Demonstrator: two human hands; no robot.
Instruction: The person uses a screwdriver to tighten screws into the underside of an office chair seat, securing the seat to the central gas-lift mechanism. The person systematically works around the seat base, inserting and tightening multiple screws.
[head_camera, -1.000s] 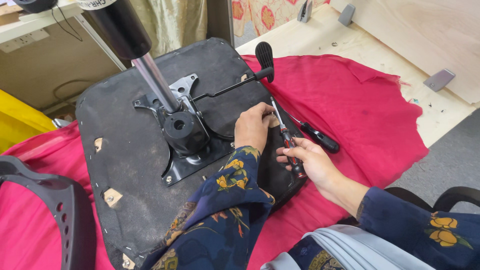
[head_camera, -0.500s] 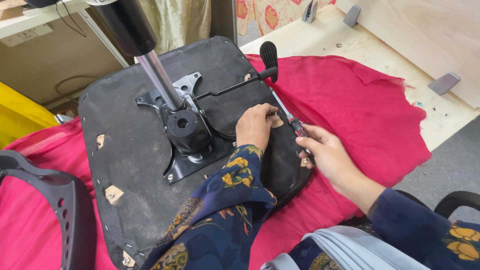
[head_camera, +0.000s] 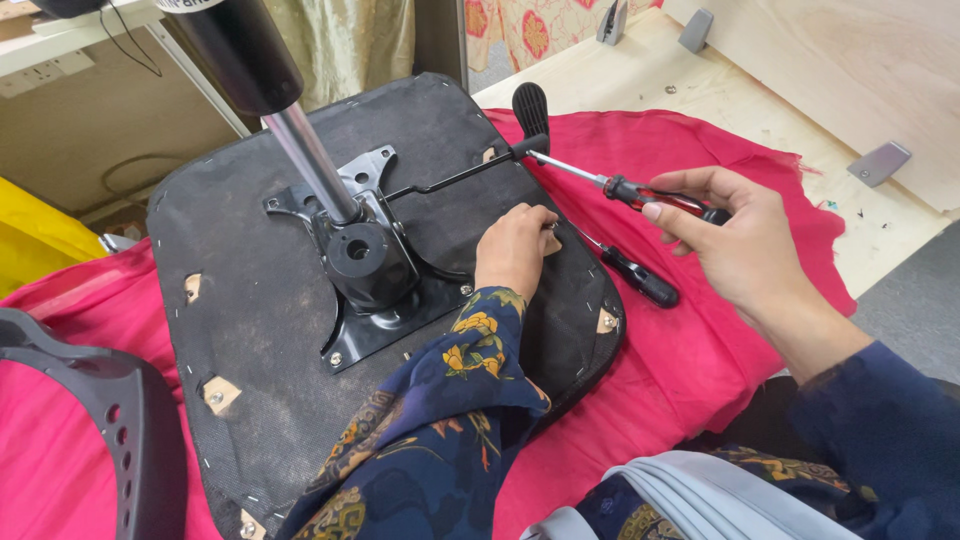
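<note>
Now, left hand (head_camera: 515, 245): fingers curled, pressing on black seat underside (head_camera: 250, 320), centre.
Right hand (head_camera: 735, 240): pinching red-handled screwdriver (head_camera: 640, 195), upper right.
Around: second screwdriver (head_camera: 635, 278) on red cloth (head_camera: 720, 340); lever (head_camera: 480, 165) nearby.

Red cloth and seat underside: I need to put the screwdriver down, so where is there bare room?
Bare red cloth lies right of the black-handled screwdriver, and bare plywood bench beyond it. Crowded: around the metal plate, lever and left hand.

Single head-worn view, steeply downward, close over the hands (head_camera: 515, 250)
</note>
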